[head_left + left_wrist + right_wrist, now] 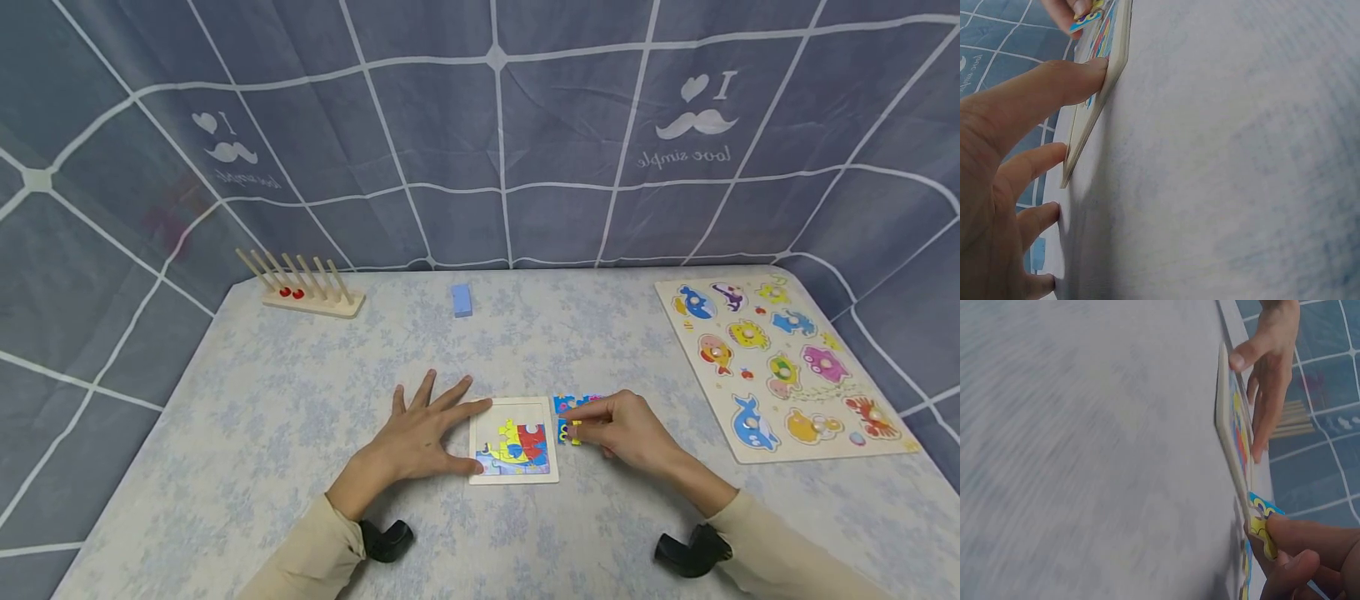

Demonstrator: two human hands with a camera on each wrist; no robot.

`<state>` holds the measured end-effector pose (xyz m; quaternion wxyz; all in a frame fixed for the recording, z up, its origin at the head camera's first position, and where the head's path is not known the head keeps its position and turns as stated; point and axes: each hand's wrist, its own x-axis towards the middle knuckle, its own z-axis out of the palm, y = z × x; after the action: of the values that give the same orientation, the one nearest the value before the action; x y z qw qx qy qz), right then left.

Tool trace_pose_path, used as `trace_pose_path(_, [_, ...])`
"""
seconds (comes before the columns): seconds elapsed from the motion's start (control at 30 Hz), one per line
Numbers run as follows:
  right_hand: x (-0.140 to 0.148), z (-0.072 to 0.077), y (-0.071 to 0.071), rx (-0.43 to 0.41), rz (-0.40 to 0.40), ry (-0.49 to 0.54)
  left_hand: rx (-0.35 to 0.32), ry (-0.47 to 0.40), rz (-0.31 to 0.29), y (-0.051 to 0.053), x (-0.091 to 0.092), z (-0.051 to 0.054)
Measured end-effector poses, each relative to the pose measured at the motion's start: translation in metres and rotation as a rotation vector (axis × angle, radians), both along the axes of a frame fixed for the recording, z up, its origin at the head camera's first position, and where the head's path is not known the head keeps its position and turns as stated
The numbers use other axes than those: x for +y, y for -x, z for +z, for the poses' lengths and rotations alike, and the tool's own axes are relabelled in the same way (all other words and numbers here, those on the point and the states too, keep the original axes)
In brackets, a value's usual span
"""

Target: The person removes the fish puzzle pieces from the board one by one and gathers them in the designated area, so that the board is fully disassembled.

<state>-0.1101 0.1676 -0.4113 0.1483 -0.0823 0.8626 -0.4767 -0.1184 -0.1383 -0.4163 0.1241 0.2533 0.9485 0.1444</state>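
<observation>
A small square wooden jigsaw tray (552,454) lies flat on the table, its lower part filled with red, yellow and blue pieces. The upper part shows bare wood. My left hand (420,442) spreads its fingers at the tray's left side, thumb and forefinger touching the frame. Between thumb and forefinger, my right hand (630,433) pinches a blue and yellow puzzle piece (1259,515), tilted up beside the tray's right edge. More loose puzzle pieces (567,402) lie to the right of the tray, partly hidden under the right hand.
A wooden peg stand (318,306) with red beads is at the back left. A blue block (462,301) lies at the back middle. On the right rests a large knob puzzle board (731,387) with sea animals. A grey-blue curtain (442,150) hangs behind the table.
</observation>
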Motion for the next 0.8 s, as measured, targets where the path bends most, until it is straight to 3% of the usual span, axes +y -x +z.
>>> trace_pose_path(0.2, [0.004,-0.002,0.000,0.008,-0.006,-0.033,0.006,-0.006,0.000,-0.001,-0.001,0.000])
trace_pose_path(0.37, [0.001,-0.004,0.001,0.076,0.013,-0.075,0.008,-0.008,-0.003,-0.001,-0.001,0.000])
trace_pose_path(0.6, [-0.005,-0.003,0.000,0.140,-0.075,-0.245,0.010,-0.002,0.002,-0.001,0.000,-0.001])
trace_pose_path(0.8, [-0.007,-0.001,-0.002,0.184,-0.093,-0.280,0.008,-0.006,0.003,-0.001,0.000,0.000])
